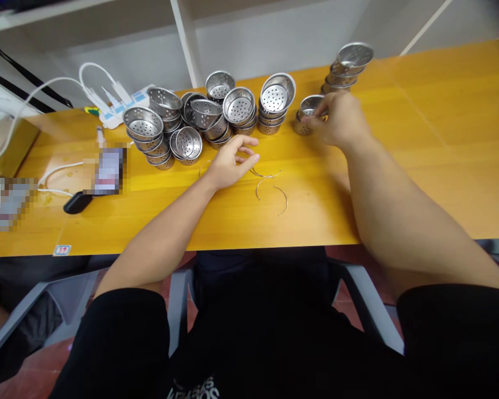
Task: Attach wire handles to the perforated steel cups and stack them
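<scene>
My right hand (341, 119) pinches the rim of a small perforated metal cup (310, 103), which sits in or on another such cup (301, 128). Beyond that hand rises a leaning stack of the same cups (351, 58). My left hand (229, 162) hovers low over the table with its fingers loosely apart, holding nothing. Close to its fingertips lie several thin curved wire pieces (280, 199). Just past it, a cluster of stacked cups (239, 105) stretches to the left, and another stack (275, 100) stands between my two hands.
The yellow wooden table (441, 183) backs onto a grey shelf unit. To the left are a white power strip (112, 113) with cables, a blurred phone (108, 170) and a black oval object (78, 203). Another person's leg (20, 321) shows at lower left.
</scene>
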Demonstrator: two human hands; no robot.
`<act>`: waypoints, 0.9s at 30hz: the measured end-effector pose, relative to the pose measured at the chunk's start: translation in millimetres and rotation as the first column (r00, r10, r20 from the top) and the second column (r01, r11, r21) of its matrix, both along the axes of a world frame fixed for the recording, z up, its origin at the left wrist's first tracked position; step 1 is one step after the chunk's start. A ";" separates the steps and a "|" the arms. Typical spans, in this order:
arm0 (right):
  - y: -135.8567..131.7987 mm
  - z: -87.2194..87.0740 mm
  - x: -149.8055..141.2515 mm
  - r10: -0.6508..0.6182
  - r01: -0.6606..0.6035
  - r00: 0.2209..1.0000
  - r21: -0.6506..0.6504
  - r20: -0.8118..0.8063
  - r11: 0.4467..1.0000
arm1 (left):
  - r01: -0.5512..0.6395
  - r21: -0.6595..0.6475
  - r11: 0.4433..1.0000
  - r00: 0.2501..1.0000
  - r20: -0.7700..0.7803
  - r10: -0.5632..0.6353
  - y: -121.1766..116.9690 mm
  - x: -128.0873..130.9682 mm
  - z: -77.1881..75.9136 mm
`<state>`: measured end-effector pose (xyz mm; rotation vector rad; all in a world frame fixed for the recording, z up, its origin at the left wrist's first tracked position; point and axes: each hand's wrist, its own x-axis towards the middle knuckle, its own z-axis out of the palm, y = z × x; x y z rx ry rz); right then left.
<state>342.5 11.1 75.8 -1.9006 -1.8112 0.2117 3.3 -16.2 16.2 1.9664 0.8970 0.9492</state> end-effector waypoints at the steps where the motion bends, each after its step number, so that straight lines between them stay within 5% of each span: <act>1: 2.2 -2.9 3.1 0.003 -0.002 1.000 0.019 -0.022 1.000 | -0.003 0.002 1.000 1.000 0.000 0.003 -0.5 0.1 0.5; 4: 2.0 -5.3 11.3 0.074 -0.060 0.994 0.168 -0.076 0.984 | -0.010 0.007 1.000 1.000 0.007 0.010 -1.7 0.1 1.3; 8: -21.5 12.2 2.7 0.238 -0.213 0.971 0.355 -0.029 0.910 | -0.004 0.014 1.000 1.000 0.020 0.003 -0.1 -0.8 -2.5; 12: -51.6 27.8 -34.4 0.414 -0.405 0.910 0.213 0.001 0.889 | -0.003 0.013 1.000 0.999 0.037 0.003 5.5 -1.8 -10.4; 17: -66.0 23.4 -75.2 0.572 -0.572 0.820 0.002 0.025 0.820 | 0.027 0.015 1.000 0.997 0.075 -0.028 7.5 -1.5 -13.3; 20: -69.6 22.0 -78.6 0.629 -0.629 0.776 0.011 -0.045 0.778 | -0.001 0.025 1.000 0.997 0.074 -0.001 6.6 -0.7 -13.3; 25: -70.8 27.4 -59.9 0.541 -0.488 0.807 0.248 -0.237 0.837 | -0.082 0.133 0.988 0.994 0.084 0.072 14.6 -3.1 -17.5; 27: -66.0 27.9 -51.4 0.578 -0.539 0.782 0.213 -0.231 0.815 | -0.111 0.205 0.972 0.992 0.080 0.097 19.2 -6.0 -19.2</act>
